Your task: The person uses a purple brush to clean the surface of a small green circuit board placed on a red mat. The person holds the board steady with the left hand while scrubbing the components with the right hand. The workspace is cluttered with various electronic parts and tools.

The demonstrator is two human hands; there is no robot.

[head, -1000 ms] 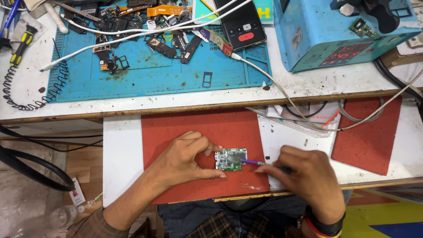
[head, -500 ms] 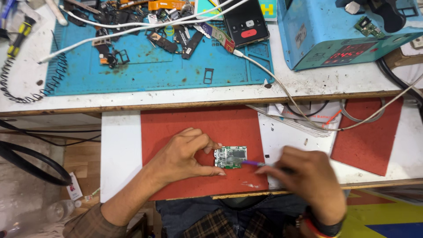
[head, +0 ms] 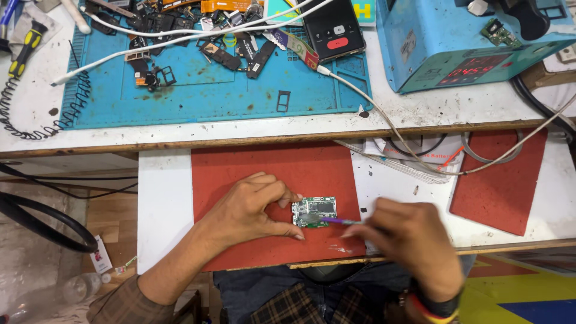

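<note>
Fingers (head: pixel 287 198) pinch circuit board's (head: pixel 315 211) left edge mid red mat (head: pixel 270 174)

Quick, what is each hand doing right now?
Left hand: fingers pinch the small green circuit board on the red mat.
Right hand: closed on a thin purple tool, its tip on the board.

There is only 1 camera, worn on the person's head. It looks almost straight down at the surface (head: pixel 162 198) from above and from close by. The person's lap sits at the bottom edge of the picture. Both hands are low in the middle, the left hand (head: pixel 249 207) and the right hand (head: pixel 414 246). The far part of the surface, with the blue mat (head: pixel 198 90), fills the top. No other view shares this scene.
</note>
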